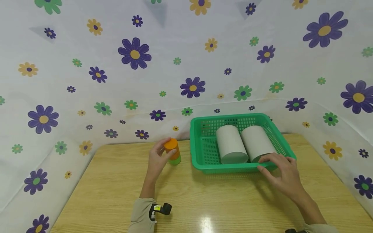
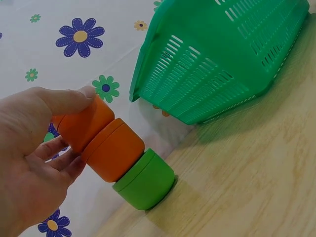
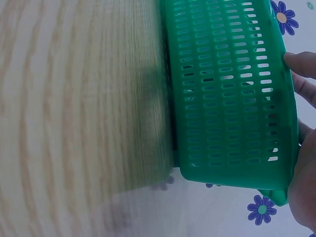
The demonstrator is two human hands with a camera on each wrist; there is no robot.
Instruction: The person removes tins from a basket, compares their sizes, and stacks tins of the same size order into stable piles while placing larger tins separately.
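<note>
Three small round containers stand stacked on the table, left of the basket. The bottom one is green (image 2: pixel 148 183); above it are a middle orange container (image 2: pixel 116 151) and a top orange container (image 2: pixel 89 122), each with a seam line round it. My left hand (image 1: pixel 156 160) grips the top orange container between thumb and fingers. The stack leans in the tilted left wrist view but looks upright in the head view. My right hand (image 1: pixel 282 173) pinches the front rim of a green plastic basket (image 1: pixel 193 142) near its right corner, thumb outside.
Two large white cylinders (image 1: pixel 231 144) lie side by side in the basket. The wooden table (image 1: pixel 116 181) runs back to a wall cloth (image 1: pixel 163 74) printed with flowers, which also closes off both sides. A small black camera (image 1: pixel 166 208) sits on the left sleeve.
</note>
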